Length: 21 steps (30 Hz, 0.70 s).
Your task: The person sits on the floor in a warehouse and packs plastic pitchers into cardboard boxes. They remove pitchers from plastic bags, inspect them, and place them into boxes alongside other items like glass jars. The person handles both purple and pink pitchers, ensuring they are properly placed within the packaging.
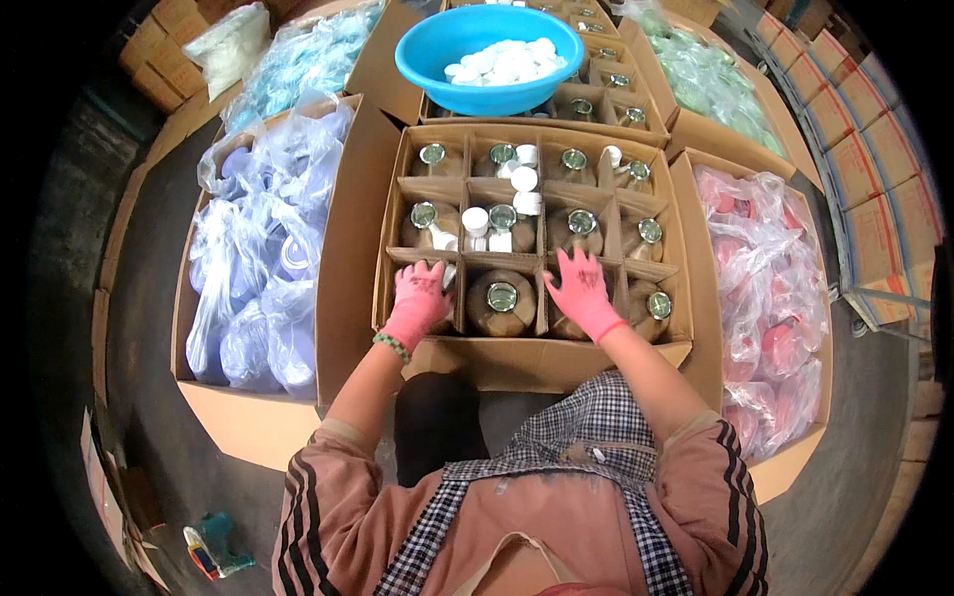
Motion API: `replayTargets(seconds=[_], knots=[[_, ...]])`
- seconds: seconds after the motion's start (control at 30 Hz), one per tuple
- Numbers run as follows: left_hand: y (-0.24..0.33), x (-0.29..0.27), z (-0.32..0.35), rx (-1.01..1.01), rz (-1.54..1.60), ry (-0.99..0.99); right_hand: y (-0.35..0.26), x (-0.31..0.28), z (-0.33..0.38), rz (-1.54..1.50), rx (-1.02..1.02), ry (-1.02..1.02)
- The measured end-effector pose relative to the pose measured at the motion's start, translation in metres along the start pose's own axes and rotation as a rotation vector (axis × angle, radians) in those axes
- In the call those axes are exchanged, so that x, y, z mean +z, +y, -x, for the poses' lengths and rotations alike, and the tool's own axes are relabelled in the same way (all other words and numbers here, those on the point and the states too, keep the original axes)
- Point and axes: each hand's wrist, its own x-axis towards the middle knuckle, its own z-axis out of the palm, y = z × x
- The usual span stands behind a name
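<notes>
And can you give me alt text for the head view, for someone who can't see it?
A person's pink-gloved left hand and right hand are at the front row of a divided cardboard box holding glass jars. Loose white caps sit among them; a blue basin of caps stands behind, bagged purple pieces left, bagged red pieces right.
</notes>
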Motion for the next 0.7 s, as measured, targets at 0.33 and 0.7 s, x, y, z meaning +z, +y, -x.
replayTargets(seconds=[0.33, 0.7], knots=[[0.008, 0.014, -0.021, 0.089, -0.027, 0.198, -0.059, 0.053, -0.102, -0.150, 0.400, -0.381], [0.051, 0.033, -0.006, 0.525, 0.199, 0.122, 0.036, -0.030, -0.027, -1.339, 0.424, 0.092]])
